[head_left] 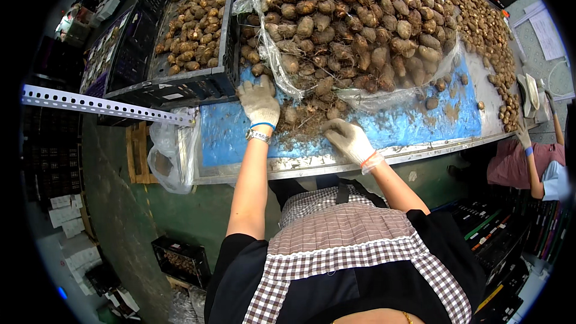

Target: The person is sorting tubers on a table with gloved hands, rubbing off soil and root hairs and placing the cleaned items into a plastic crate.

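Note:
Both my hands wear off-white knit gloves. My left hand (260, 103) reaches forward at the corner of the black crate, fingers extended, just short of a few small taro corms (258, 69); I see nothing held in it. Over the blue sheet (414, 129), my right hand (349, 140) lies palm down beside a heap of soil and root fibres (303, 126), its fingers pointing left, apparently loose and empty. Beyond both hands rises a large pile of hairy brown taro corms (354, 30) on clear plastic film (281, 75).
On the left stands a black crate (171, 87) partly filled with cleaner taro corms (195, 33). A perforated metal bar (108, 104) juts in below it. Small corms (489, 36) cover the table's right side, where another person's gloved hand (524, 135) works. A plastic bag (171, 156) hangs at the left end.

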A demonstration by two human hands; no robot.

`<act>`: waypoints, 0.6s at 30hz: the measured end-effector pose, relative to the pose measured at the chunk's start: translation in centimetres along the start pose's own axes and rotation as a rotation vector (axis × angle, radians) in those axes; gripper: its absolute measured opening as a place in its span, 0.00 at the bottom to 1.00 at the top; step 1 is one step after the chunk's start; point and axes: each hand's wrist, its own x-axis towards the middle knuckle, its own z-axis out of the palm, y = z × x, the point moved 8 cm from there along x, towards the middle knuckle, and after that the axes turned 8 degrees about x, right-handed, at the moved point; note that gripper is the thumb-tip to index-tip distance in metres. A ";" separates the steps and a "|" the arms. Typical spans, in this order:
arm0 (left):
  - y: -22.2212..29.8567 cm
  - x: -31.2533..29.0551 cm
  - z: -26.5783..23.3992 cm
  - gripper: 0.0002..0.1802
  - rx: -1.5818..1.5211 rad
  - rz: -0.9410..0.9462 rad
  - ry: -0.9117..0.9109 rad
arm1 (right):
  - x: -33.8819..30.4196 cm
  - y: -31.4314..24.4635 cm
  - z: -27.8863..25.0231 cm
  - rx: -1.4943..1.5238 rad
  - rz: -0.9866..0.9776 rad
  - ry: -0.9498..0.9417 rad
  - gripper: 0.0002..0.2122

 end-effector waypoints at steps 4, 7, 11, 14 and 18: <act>-2.7 -2.1 -2.3 0.21 -0.467 -0.046 0.187 | 0.8 -1.7 -0.1 -0.026 -0.098 0.023 0.13; -3.3 -3.3 -0.4 0.19 -1.445 -0.283 0.012 | 1.4 -3.8 -0.5 0.025 -0.225 0.080 0.15; 0.1 -5.7 -6.2 0.20 -1.972 -0.164 -0.351 | 1.4 -10.5 -0.2 -0.101 -0.623 0.248 0.19; 2.3 -6.7 -7.5 0.20 -1.772 -0.289 -0.323 | 1.9 -14.1 2.4 -0.340 -0.796 0.191 0.17; 1.8 -6.8 -10.3 0.17 -1.304 -0.070 0.327 | 3.4 -13.7 2.2 -0.369 -0.842 0.299 0.11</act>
